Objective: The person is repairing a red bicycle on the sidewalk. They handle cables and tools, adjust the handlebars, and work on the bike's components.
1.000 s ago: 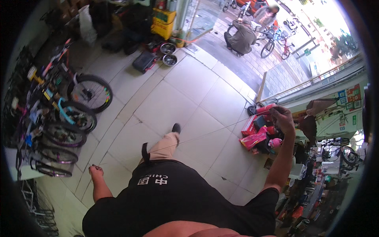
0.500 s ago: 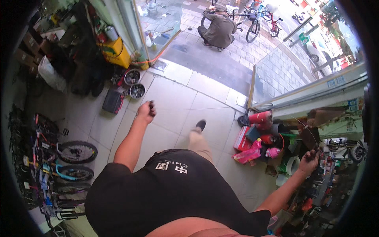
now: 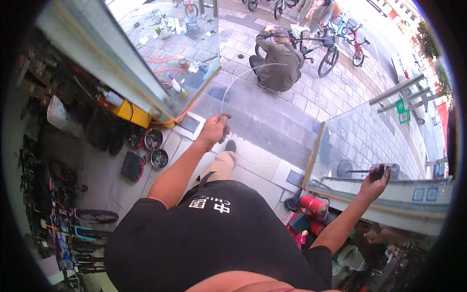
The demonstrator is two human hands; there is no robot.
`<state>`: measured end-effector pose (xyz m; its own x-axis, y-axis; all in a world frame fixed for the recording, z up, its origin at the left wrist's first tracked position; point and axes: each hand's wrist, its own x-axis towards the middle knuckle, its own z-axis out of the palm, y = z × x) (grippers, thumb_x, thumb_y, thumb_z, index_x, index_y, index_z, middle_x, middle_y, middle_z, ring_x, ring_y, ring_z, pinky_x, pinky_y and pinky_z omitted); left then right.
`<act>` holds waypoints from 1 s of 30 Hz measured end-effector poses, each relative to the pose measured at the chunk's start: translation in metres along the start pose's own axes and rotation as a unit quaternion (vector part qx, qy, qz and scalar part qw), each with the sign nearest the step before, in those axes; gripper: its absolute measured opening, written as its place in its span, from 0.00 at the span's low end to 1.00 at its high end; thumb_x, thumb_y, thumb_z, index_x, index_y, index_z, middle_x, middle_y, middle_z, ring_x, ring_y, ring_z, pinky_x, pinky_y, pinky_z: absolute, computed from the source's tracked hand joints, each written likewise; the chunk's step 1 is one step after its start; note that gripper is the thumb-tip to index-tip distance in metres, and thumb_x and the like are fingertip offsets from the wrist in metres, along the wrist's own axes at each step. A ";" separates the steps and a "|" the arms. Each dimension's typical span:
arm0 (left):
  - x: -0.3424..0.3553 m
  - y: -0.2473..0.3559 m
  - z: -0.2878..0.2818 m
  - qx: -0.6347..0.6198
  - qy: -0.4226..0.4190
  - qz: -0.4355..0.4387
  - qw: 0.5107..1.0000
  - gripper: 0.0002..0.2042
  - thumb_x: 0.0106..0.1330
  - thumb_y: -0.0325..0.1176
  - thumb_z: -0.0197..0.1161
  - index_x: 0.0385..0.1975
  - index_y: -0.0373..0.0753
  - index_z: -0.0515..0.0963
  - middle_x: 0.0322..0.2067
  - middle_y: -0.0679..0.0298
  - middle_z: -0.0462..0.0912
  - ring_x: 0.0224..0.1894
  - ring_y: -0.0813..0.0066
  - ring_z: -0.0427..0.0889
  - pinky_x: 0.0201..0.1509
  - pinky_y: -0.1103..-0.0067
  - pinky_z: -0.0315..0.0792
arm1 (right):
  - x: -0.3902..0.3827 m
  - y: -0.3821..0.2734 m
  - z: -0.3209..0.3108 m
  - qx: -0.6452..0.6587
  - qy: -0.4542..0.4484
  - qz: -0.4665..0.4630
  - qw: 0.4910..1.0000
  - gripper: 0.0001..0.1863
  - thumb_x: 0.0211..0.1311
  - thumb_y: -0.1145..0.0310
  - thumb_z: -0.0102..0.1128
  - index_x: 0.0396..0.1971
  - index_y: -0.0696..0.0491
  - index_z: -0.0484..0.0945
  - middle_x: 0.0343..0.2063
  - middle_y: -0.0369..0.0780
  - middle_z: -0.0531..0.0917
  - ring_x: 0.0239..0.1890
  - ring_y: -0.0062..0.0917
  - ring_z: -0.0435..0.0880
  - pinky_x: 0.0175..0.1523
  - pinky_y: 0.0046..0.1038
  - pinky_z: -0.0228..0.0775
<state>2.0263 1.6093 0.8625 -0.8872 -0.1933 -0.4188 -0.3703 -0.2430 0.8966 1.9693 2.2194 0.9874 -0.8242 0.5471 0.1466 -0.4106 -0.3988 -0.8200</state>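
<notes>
My left hand [image 3: 215,130] is closed, with a thin pale wire [image 3: 224,95] in its fingers. From there one length of the wire arcs up and to the right, passing in front of a crouching person's back. My right hand [image 3: 377,179], fingertips dark with grime, is raised at the right in front of the glass door. Its fingers are curled together in a pinch. The wire ran to this hand a moment ago; now it is too faint beside the fingers to follow.
The person [image 3: 279,63] crouches outside by a bicycle [image 3: 327,61]. Glass doors [image 3: 357,141] flank the step [image 3: 258,119]. Red cylinders [image 3: 314,207] stand at the right; metal bowls [image 3: 159,158], a dark case [image 3: 132,167] and parked bicycles [image 3: 95,216] are at the left.
I have moved forward toward the doorway. Both hands are higher in view, the left one further right. The wire, stretched between my hands before, now shows a loose arc above the left hand.
</notes>
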 end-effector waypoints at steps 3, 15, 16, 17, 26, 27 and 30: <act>0.070 0.028 0.025 0.039 -0.025 0.024 0.999 0.14 0.82 0.38 0.51 0.55 0.37 0.79 0.25 0.66 0.79 0.20 0.82 0.73 0.21 0.80 0.66 | 0.015 0.046 0.065 -0.081 0.036 -0.012 0.996 0.15 0.79 0.60 0.59 0.55 0.54 0.79 0.37 0.42 0.86 0.32 0.26 0.82 0.37 0.27 0.76; 0.351 0.109 0.068 0.164 -0.025 0.132 0.977 0.13 0.80 0.38 0.56 0.55 0.40 0.81 0.26 0.69 0.80 0.26 0.81 0.77 0.29 0.78 0.72 | 0.152 0.260 0.252 -0.245 -0.073 0.130 0.958 0.14 0.76 0.69 0.61 0.53 0.60 0.82 0.33 0.39 0.84 0.29 0.21 0.79 0.32 0.24 0.77; 0.367 0.119 0.067 0.190 -0.016 0.137 0.972 0.13 0.80 0.37 0.56 0.55 0.40 0.81 0.25 0.70 0.80 0.25 0.82 0.76 0.28 0.79 0.72 | 0.166 0.285 0.282 -0.248 -0.127 0.175 0.944 0.14 0.76 0.69 0.61 0.53 0.63 0.82 0.34 0.39 0.84 0.30 0.22 0.80 0.36 0.25 0.78; 0.379 0.126 0.065 0.173 -0.002 0.109 0.979 0.13 0.81 0.37 0.55 0.55 0.40 0.81 0.24 0.69 0.80 0.23 0.83 0.75 0.26 0.80 0.70 | 0.176 0.315 0.313 -0.298 -0.167 0.164 0.925 0.16 0.76 0.70 0.60 0.55 0.64 0.81 0.35 0.40 0.85 0.32 0.22 0.82 0.40 0.25 0.79; 0.489 0.181 0.048 0.151 0.054 0.103 0.982 0.15 0.83 0.39 0.54 0.57 0.37 0.80 0.24 0.68 0.80 0.20 0.86 0.72 0.24 0.83 0.68 | 0.272 0.515 0.470 0.018 -0.264 0.379 0.887 0.14 0.74 0.77 0.60 0.56 0.63 0.79 0.39 0.45 0.88 0.33 0.28 0.88 0.44 0.36 0.88; 0.504 0.183 0.045 0.151 0.059 0.106 0.981 0.15 0.83 0.40 0.54 0.58 0.38 0.79 0.24 0.68 0.79 0.19 0.86 0.71 0.23 0.83 0.68 | 0.279 0.532 0.480 0.020 -0.265 0.385 0.884 0.14 0.74 0.77 0.60 0.56 0.62 0.79 0.39 0.45 0.88 0.34 0.28 0.88 0.44 0.37 0.88; 0.554 0.194 0.033 0.145 0.068 0.087 0.983 0.16 0.83 0.39 0.54 0.58 0.37 0.79 0.25 0.68 0.80 0.20 0.85 0.73 0.24 0.83 0.69 | 0.299 0.579 0.513 -0.028 -0.259 0.375 0.889 0.12 0.73 0.75 0.61 0.53 0.61 0.79 0.37 0.44 0.86 0.31 0.26 0.85 0.40 0.34 0.85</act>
<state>1.4539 1.4866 0.8092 -0.9065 -0.3384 -0.2527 -0.2963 0.0832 0.9515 1.2848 1.7751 0.8400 -0.9330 -0.2767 -0.2301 0.3393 -0.4633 -0.8187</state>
